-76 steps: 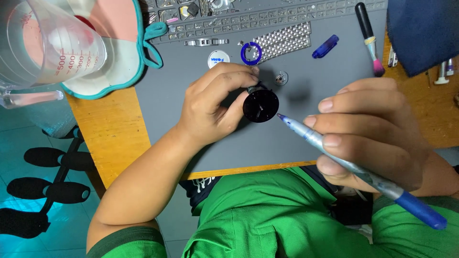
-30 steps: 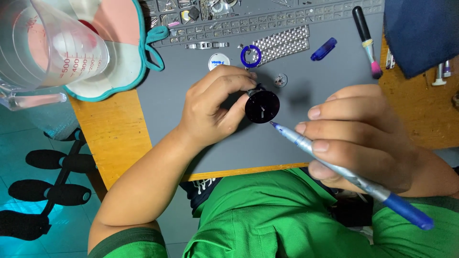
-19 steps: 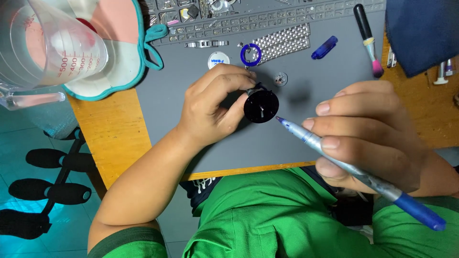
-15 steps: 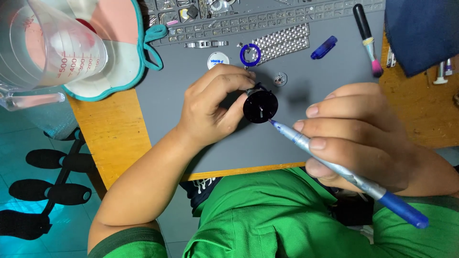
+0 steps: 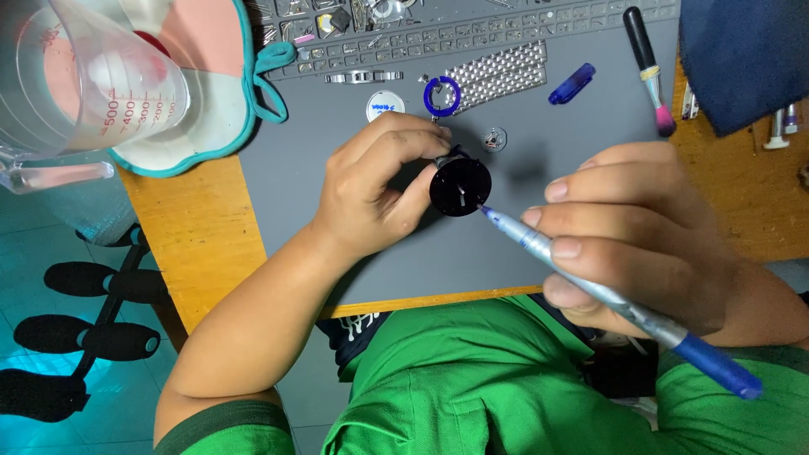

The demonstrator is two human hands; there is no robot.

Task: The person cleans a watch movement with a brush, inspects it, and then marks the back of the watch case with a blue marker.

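Lying face-up above the grey work mat [image 5: 337, 244], a round black watch dial [image 5: 460, 186] is held at its left rim by the left hand [image 5: 379, 190], whose fingers [image 5: 404, 143] are curled narrowly around that edge, the thumb underneath and the forefinger arched over the top. The dial's flat face is turned up toward the camera, and two thin pale hands can be made out on it near the centre. A slim pen-like tool [image 5: 607, 291] with a silvery barrel and a blue rear end is gripped by the right hand [image 5: 649, 244], its fingers [image 5: 573, 190] closed tightly along the barrel. The tool's long axis runs diagonally, from the blue end at lower right, over the green shirt [image 5: 472, 379], up to a blue tip at upper left; that tip points at the dial and meets its lower right edge, though actual contact cannot be told for certain. The dial thus sits between the two hands, just beyond the left fingertips and well ahead of the right ones. Further back on the mat a blue ring [image 5: 442, 95], a metal mesh strap [image 5: 497, 74], a small blue cap [image 5: 571, 83] and a brush with a pink tip [image 5: 647, 67] are laid out, with a clear measuring jug [image 5: 93, 84] at the far left.
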